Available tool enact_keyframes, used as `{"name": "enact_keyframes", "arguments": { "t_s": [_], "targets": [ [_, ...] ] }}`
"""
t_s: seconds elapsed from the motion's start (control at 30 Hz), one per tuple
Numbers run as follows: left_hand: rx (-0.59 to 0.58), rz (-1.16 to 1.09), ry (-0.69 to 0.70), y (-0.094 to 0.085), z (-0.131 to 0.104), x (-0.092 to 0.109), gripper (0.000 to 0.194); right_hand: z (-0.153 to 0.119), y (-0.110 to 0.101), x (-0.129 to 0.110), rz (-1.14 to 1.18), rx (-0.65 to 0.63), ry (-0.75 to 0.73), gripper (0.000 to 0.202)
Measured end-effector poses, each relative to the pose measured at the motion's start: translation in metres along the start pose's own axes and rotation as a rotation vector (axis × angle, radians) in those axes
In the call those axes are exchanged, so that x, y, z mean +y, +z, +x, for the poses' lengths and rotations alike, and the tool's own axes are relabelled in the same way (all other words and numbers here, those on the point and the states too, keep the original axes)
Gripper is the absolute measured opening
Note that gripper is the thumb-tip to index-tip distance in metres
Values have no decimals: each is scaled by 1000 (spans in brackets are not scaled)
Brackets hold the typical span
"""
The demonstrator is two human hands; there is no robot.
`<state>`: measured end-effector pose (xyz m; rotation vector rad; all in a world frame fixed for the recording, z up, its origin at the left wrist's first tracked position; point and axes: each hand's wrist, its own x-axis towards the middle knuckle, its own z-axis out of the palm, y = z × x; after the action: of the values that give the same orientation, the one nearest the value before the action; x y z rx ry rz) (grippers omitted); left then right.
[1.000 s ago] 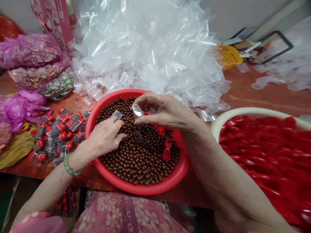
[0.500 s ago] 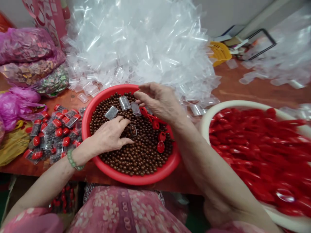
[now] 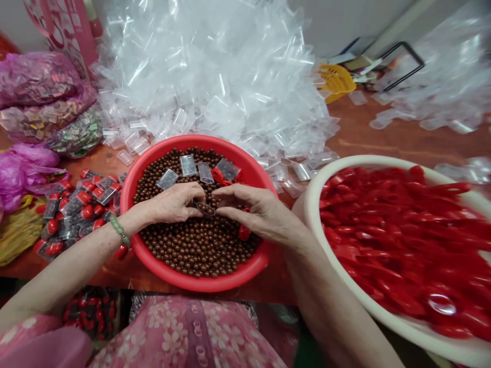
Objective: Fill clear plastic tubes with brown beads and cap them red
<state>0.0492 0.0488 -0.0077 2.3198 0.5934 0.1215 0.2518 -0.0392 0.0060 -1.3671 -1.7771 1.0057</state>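
Nearest me, a floral blouse meets the table edge. Past it stands a red basin of small, round, glossy brown balls, and the work's thing, a clear little container with an oval mouth, is just above them near the middle. The left hand pinches it; the right hand comes close from the other side, thumb and fingers parted, though I can't tell whether they touch it. Brown balls show in its mouth, so I'd judge this to be the filling step; the next move seems to call for a steady grip, mouth up, so nothing spills.

Beyond the hands, flat, see-through containers lie on the balls. To the left sit red-capped packs; to the right, a cream tub brims with shiny red plastic pieces. Farthest back rises a glinting, slippery-looking heap of clear plastic.
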Motion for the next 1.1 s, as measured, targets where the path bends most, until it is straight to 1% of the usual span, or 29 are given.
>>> {"name": "enact_keyframes", "arguments": {
  "t_s": [0.07,0.1,0.17,0.23,0.37,0.43,0.47,0.53,0.67,0.73,0.8,0.83,0.93,1.03,1.1],
  "targets": [
    [9,-87,-42,-1,-5,7,14,2,1,-4,18,-85,-57,29],
    [8,-124,-64,-3,-8,11,13,3,2,-5,18,-108,-85,29],
    [-8,-189,-87,-6,-13,19,11,7,1,-9,-7,-134,-147,26],
    [-18,-230,-81,-9,-17,24,8,12,0,-13,-48,-166,-208,20],
    [-4,-285,-88,-11,-25,26,9,21,0,-22,-91,-233,-261,10],
    [17,-318,-97,-10,-28,23,10,24,1,-24,-94,-244,-283,6],
    [30,-340,-95,-9,-29,22,11,25,3,-24,-91,-244,-289,7],
    [53,-403,-91,-7,-30,19,10,25,5,-23,-73,-224,-263,13],
    [100,-595,-143,-6,-32,13,10,23,10,-15,17,-168,-119,19],
    [130,-749,-174,-5,-32,11,13,23,12,-13,34,-149,-80,25],
    [151,-930,-190,-4,-32,8,21,24,14,-12,52,-120,-82,35],
    [157,-1013,-193,-4,-32,7,25,26,15,-12,68,-109,-90,36],
    [174,-1177,-201,-2,-32,6,34,30,20,-14,105,-91,-103,30],
    [225,-1184,-215,0,-31,6,33,34,25,-15,79,-48,-113,24],
    [264,-1172,-210,1,-31,5,31,33,28,-15,36,20,-133,21]
  ]
}}
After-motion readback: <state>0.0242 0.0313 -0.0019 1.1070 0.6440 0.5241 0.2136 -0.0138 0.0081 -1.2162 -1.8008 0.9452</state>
